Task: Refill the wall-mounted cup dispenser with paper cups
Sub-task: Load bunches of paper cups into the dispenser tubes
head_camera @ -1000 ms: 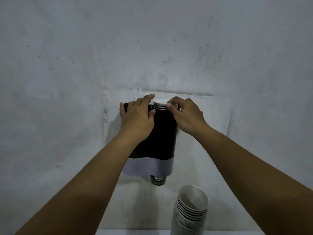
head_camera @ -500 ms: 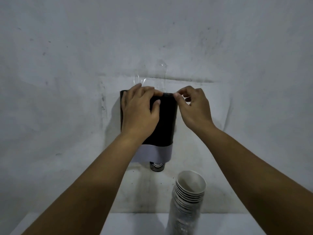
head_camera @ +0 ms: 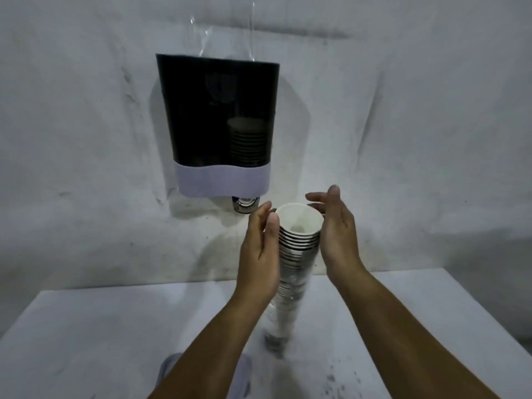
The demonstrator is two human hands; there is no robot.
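Standing on the surface: a tall stack of paper cups [head_camera: 290, 272] is seen upright on the white surface [head_camera: 86, 326], near the middle of the scene, its open top cup facing up.
Left hand: the left hand [head_camera: 260, 249] is held at the left side of the stack's top, fingers straight and loosely spread; whether the fingertips touch the cup rims cannot be told. Nothing is gripped.
Right hand: the right hand [head_camera: 335, 226] is held at the right side of the stack's top, palm turned inward, fingers extended and relaxed, thumb raised; nothing is enclosed by it.
Cup dispenser: the wall-mounted cup dispenser [head_camera: 218, 116] is fixed to the far wall [head_camera: 403, 125], up and left of the hands, well apart from them. A dark translucent body is shown above a pale band at its base.
Cups inside: a short column of cups [head_camera: 247, 145] is dimly visible through the dark front, in the right half.
Outlet: one cup bottom [head_camera: 245, 205] is seen protruding below the pale band.
Clear film: a strip of transparent plastic [head_camera: 224, 27] is seen rising above the dispenser's top edge against the wall.
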